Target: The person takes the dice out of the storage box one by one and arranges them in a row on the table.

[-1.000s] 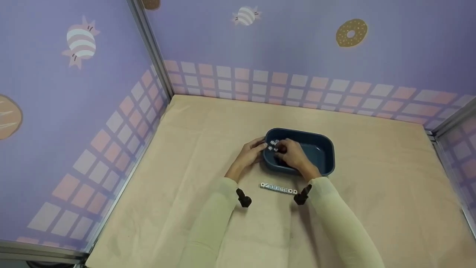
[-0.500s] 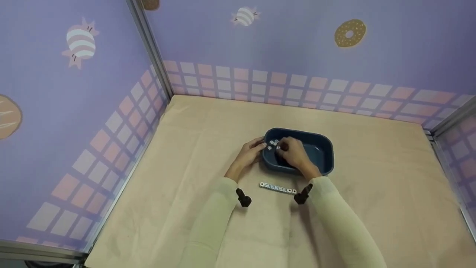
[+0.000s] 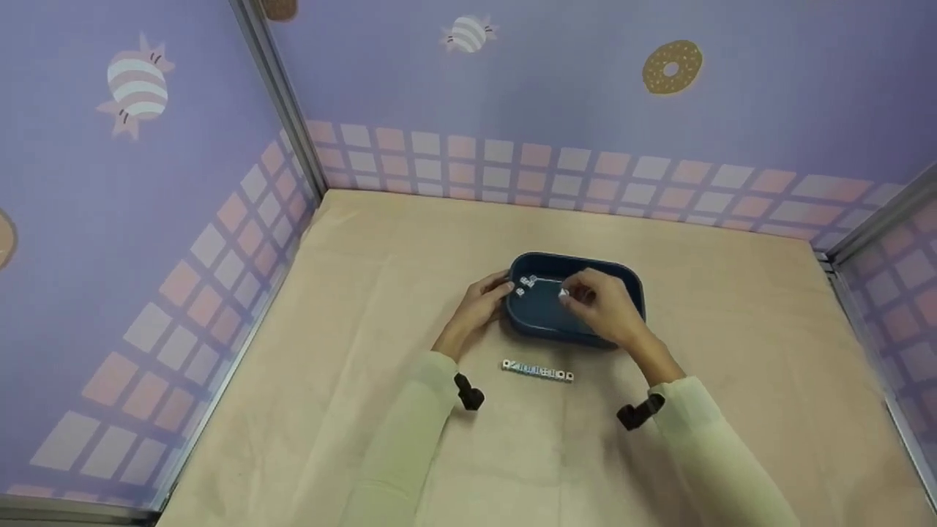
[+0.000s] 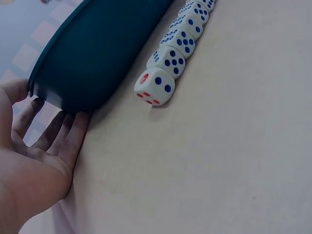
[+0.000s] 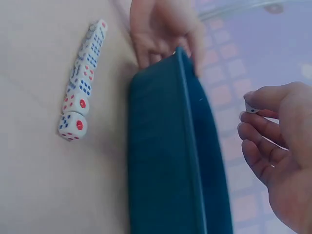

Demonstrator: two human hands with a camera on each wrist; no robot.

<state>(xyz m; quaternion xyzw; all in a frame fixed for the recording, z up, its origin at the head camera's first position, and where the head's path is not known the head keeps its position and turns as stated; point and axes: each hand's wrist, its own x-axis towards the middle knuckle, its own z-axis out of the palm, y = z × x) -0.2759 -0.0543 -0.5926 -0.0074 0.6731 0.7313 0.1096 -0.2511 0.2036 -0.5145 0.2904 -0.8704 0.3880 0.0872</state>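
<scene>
A dark blue plastic basin (image 3: 542,338) stands on the cloth-covered table. My left hand (image 3: 477,306) holds its left end, thumb at the rim and fingers against the outer wall, as the left wrist view (image 4: 44,156) shows. Between thumb and fingertips my right hand (image 3: 604,304) pinches one white die (image 5: 251,108), above the basin. Several loose dice (image 3: 525,284) lie inside at the left end. In front of the basin, a straight row of touching dice (image 3: 538,371) lies on the table, with red and blue pips.
A beige cloth (image 3: 395,293) covers the table. Patterned purple panels (image 3: 571,80) stand at the back and sides, joined by metal posts (image 3: 282,95). Each wrist wears a black camera mount (image 3: 468,394).
My right hand has risen and moved right from the loose dice, carrying one die in its fingertips. The left hand stays on the basin's end. The head view has shifted slightly.
</scene>
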